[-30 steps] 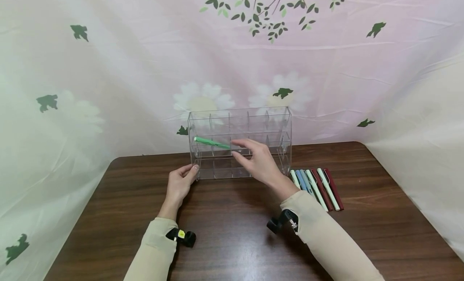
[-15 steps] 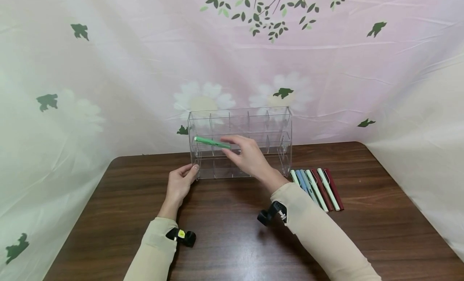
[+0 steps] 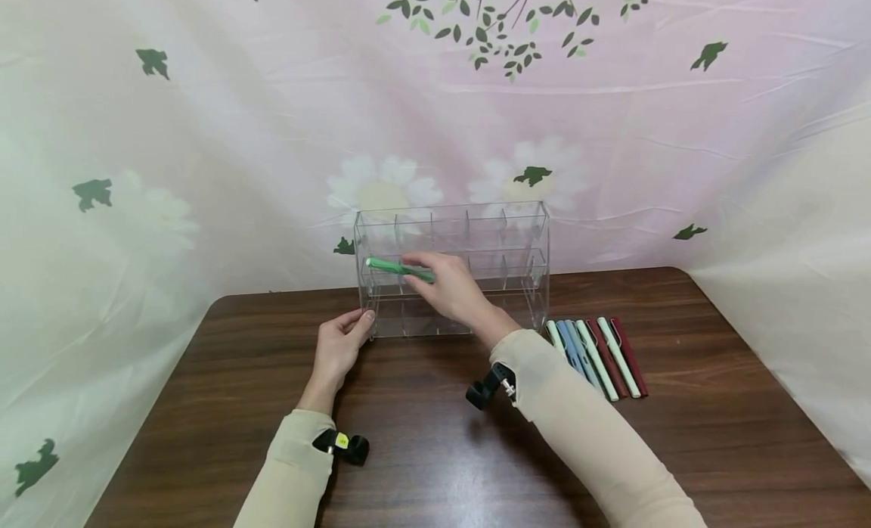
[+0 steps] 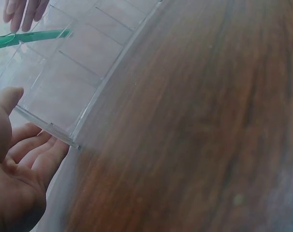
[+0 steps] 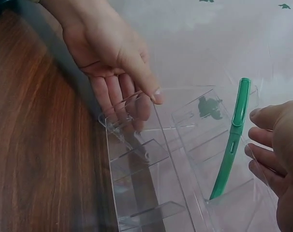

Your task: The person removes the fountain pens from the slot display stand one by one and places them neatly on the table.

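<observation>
**A:** From the head camera, where is the green pen (image 3: 399, 268)?

**B:** It lies in the middle row of the clear organizer (image 3: 452, 267), at its left end, near the back edge of the table (image 3: 422, 430). Its long axis runs left to right, tilted slightly. The right hand (image 3: 452, 288) is right at the pen's right end, fingers curled towards it; whether they pinch it, I cannot tell from here. The left hand (image 3: 338, 350) is further from the pen, its fingers resting relaxed against the organizer's lower left corner.

**A:** Anything else on the table?

**B:** A row of pens (image 3: 599, 354) in white, blue and dark red, side by side near the right edge, just beside the organizer.

**A:** And the left wrist camera?

**B:** The left hand (image 4: 16, 164) lies open against the organizer's corner (image 4: 64, 87). The plastic is smooth, transparent and thin-walled; the table is dark, wood-grained.

**A:** The right wrist camera?

**B:** The pen (image 5: 229, 150) is slim and glossy, with a clip, leaning in a compartment. The right hand's fingertips (image 5: 262, 137) sit just beside it, slightly apart, not gripping.
</observation>
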`<state>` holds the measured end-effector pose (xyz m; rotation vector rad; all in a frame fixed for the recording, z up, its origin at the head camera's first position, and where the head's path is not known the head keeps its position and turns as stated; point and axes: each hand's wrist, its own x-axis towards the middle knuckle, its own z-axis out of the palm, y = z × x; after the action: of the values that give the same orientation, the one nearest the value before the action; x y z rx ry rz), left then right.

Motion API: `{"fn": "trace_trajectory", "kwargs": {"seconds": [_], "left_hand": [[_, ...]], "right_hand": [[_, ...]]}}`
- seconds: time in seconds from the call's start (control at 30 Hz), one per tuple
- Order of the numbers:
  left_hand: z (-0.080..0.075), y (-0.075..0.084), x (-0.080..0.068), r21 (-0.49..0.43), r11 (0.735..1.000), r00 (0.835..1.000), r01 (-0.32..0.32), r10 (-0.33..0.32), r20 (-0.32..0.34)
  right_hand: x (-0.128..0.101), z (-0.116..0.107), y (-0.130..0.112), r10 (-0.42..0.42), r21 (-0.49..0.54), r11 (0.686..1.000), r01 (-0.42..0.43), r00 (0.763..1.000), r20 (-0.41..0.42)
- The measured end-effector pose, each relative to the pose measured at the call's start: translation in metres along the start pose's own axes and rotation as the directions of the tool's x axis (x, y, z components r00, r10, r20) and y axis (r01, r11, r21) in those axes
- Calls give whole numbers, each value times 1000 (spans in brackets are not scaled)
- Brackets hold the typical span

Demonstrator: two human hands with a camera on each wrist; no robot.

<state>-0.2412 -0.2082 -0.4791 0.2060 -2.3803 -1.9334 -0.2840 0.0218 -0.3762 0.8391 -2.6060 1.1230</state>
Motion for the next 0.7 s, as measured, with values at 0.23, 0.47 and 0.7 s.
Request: {"fn": "trace_trajectory", "kwargs": {"seconds": [0.23, 0.47, 0.7], "left_hand": [[1, 0, 0, -12, 1000, 1000, -1, 1, 0], [1, 0, 0, -8, 1000, 1000, -9, 9, -9], [1, 3, -1, 6, 1000, 1000, 1, -1, -4]], "right_hand": [[13, 6, -2, 46, -35, 998, -44, 997, 65], [22, 11, -6, 92, -113, 990, -81, 992, 92], [23, 12, -7, 111, -161, 982, -100, 992, 57]]}}
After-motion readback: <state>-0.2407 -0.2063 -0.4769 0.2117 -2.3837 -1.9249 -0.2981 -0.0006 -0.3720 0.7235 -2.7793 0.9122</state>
